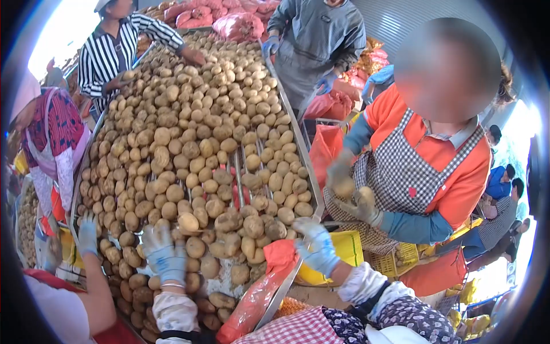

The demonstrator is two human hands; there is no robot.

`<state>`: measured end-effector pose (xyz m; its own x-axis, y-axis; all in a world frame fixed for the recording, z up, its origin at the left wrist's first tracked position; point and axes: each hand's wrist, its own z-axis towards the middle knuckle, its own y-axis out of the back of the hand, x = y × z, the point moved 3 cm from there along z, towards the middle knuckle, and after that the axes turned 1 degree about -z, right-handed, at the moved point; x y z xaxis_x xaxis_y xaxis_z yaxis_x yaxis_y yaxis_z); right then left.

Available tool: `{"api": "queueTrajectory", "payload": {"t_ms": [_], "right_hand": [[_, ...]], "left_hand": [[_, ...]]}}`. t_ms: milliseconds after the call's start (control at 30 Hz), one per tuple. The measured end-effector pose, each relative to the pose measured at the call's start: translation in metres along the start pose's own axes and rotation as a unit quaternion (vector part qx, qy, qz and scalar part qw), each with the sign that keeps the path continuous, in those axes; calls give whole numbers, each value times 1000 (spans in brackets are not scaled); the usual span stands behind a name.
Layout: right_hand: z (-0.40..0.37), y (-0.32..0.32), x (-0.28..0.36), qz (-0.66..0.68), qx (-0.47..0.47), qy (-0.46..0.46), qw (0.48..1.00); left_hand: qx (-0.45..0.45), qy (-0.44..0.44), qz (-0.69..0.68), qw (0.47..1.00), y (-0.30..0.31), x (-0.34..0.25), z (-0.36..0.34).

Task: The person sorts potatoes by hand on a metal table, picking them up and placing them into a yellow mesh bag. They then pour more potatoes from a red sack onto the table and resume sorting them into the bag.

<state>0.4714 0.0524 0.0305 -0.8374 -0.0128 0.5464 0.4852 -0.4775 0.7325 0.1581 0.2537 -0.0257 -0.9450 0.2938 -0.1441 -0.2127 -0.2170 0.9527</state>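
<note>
Potatoes (172, 137) cover a long metal sorting table (306, 166). My left hand (165, 255), in a light blue glove, lies palm down on the potatoes near the table's close end, fingers spread. My right hand (318, 246), gloved alike, is over the table's right edge beside the nearest potatoes, its fingers stretched out and nothing seen in it. Between my hands, a red mesh bag (258, 292) hangs along the table's right rim. Bare metal slats (238, 178) show among the potatoes in the middle.
At the right, a co-worker in orange (458, 166) holds potatoes. Another in grey (321, 46) stands behind. Striped-shirt (117, 51) and patterned-top (54, 126) co-workers line the left, with a gloved hand (87, 235) nearer. Yellow crates (407, 255) and full sacks (238, 26) surround the table.
</note>
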Motion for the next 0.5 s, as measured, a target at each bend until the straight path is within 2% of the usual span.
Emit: {"api": "queueTrajectory", "payload": {"t_ms": [33,67,133,167,233,267,333,400,467,500], "right_hand": [[14,-12,13,2,18,31,999],[28,-23,24,6,41,62,997],[52,-43,42,-3,88,73,993],[63,-56,47,0,89,72,993],[82,-86,49,-108,135,43,984],[86,-102,50,-107,131,46,984],[75,-139,53,-152,230,51,960],[62,-159,67,-170,210,89,959],[56,-176,80,-143,199,166,955],[60,-180,83,-145,196,173,954]], "left_hand": [[-39,-11,-14,999,-13,34,-2],[-30,20,-14,999,-14,52,-5],[43,30,-8,999,4,57,-19],[44,14,-16,999,7,53,-34],[67,0,-29,997,-1,50,-75],[94,-12,1,995,11,44,-91],[123,15,-3,992,9,45,-116],[93,-8,20,995,7,51,-131],[108,23,22,994,7,52,-118],[114,48,20,992,9,54,-107]]}}
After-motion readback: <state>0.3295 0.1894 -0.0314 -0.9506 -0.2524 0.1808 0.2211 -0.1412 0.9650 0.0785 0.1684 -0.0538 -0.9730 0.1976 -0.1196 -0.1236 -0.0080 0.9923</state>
